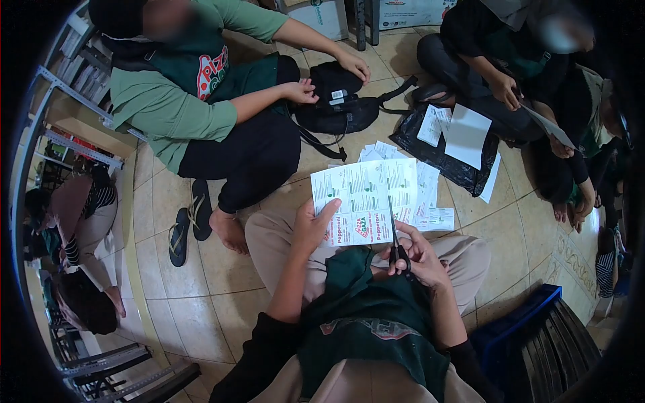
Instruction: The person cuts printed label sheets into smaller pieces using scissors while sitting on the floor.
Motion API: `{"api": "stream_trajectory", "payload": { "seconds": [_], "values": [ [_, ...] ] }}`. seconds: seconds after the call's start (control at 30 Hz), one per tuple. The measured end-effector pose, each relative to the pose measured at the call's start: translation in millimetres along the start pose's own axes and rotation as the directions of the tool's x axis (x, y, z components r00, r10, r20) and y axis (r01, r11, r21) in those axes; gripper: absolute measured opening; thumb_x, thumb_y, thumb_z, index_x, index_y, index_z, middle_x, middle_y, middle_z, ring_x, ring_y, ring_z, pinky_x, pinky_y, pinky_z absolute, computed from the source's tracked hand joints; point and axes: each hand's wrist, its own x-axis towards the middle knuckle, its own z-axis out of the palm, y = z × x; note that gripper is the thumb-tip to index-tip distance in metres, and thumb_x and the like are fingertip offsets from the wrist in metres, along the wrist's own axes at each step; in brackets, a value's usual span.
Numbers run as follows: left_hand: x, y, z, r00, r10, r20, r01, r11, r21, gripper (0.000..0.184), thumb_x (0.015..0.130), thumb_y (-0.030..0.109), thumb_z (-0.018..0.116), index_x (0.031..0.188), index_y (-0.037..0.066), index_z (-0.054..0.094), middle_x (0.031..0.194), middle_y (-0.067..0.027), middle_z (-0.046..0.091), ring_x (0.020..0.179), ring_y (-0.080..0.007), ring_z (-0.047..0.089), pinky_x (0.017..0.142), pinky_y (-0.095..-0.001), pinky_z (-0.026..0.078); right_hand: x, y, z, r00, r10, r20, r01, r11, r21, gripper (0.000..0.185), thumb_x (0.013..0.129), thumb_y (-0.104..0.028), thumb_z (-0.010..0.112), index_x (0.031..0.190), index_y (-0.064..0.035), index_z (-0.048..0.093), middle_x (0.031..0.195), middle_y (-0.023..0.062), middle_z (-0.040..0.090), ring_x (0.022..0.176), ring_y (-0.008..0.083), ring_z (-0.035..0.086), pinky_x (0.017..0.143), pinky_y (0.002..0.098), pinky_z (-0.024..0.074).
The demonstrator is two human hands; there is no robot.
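My left hand (pixel 314 227) grips a printed label sheet (pixel 359 191) by its lower left side, thumb on top. The sheet carries rows of small print and "Pizza Gaza" and "Pepperoni" labels. In my right hand (pixel 423 258) is a pair of black-handled scissors (pixel 401 258), fingers wrapped round the handles. The scissor blades point up along the right part of the sheet, at its lower edge. Just beyond the sheet, a pile of printed papers (pixel 424 191) lies spread on the floor, partly hidden by it.
A black plastic bag (pixel 470 176) on the floor bears a white sheet (pixel 467 134). A black waist bag (pixel 346 114) lies near a seated person (pixel 208 101). Another person (pixel 497 74) handles paper at right. Sandals (pixel 179 236) lie left; a blue crate (pixel 517 312) stands right.
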Motion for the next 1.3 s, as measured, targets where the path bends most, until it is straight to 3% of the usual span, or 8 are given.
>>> {"api": "stream_trajectory", "payload": {
  "seconds": [0.13,0.3,0.83,1.1,1.3],
  "values": [
    [1.1,-7.0,-0.9,0.998,-0.016,0.064,0.017,1.0,-0.013,0.024,0.086,0.019,0.062,0.1,-0.001,0.062,0.087,-0.006,0.067,0.073,-0.0077,0.06,0.064,-0.0228,0.048,-0.9,18.9,-10.9,1.0,0.006,0.014,-0.006,1.0,-0.014,0.072,0.078,-0.005,0.069,0.138,-0.0021,0.029,0.102,0.0121,0.06,0.089,0.0139,0.061,0.077,0.0247,0.049],
    [-1.7,-4.2,0.5,0.998,-0.033,0.061,0.034,0.999,-0.011,0.024,0.086,0.019,0.062,0.1,-0.001,0.062,0.087,-0.006,0.067,0.072,-0.0082,0.06,0.064,-0.0232,0.048,1.1,21.1,-9.8,1.0,-0.001,0.008,0.002,0.997,-0.082,0.061,0.08,-0.004,0.068,0.133,0.0018,0.039,0.105,0.0057,0.059,0.099,0.0115,0.055,0.084,0.0238,0.0438],
    [-2.4,-3.3,-1.0,0.999,0.018,0.046,-0.019,1.0,0.009,0.024,0.086,0.018,0.062,0.099,-0.001,0.063,0.087,-0.0066,0.067,0.073,-0.0083,0.061,0.065,-0.0233,0.048,2.2,23.6,-8.6,0.997,0.007,-0.072,-0.017,0.991,-0.136,0.054,0.081,-0.001,0.066,0.129,0.0023,0.043,0.101,0.0021,0.057,0.091,0.0073,0.054,0.081,0.0206,0.0427],
    [-5.6,-6.3,3.8,0.995,0.003,0.096,-0.006,1.0,0.024,0.024,0.086,0.018,0.062,0.099,-0.001,0.063,0.086,-0.0063,0.067,0.072,-0.0081,0.06,0.064,-0.0227,0.048,8.9,14.2,-3.3,0.996,-0.049,-0.074,0.042,0.994,-0.098,0.053,0.082,-0.001,0.064,0.13,0.0021,0.041,0.109,0.0024,0.056,0.095,0.0075,0.054,0.084,0.0221,0.0429],
    [-5.9,-10.1,7.9,0.991,-0.019,0.133,0.011,0.998,0.055,0.023,0.086,0.019,0.061,0.098,-0.001,0.063,0.079,-0.004,0.065,0.064,-0.0057,0.058,0.055,-0.0208,0.045,9.5,27.2,-17.0,0.991,-0.102,-0.09,0.082,0.976,-0.203,0.045,0.085,-0.001,0.058,0.127,0.0018,0.043,0.108,0.0012,0.056,0.096,0.0068,0.052,0.083,0.0216,0.0429]
  ]
}}
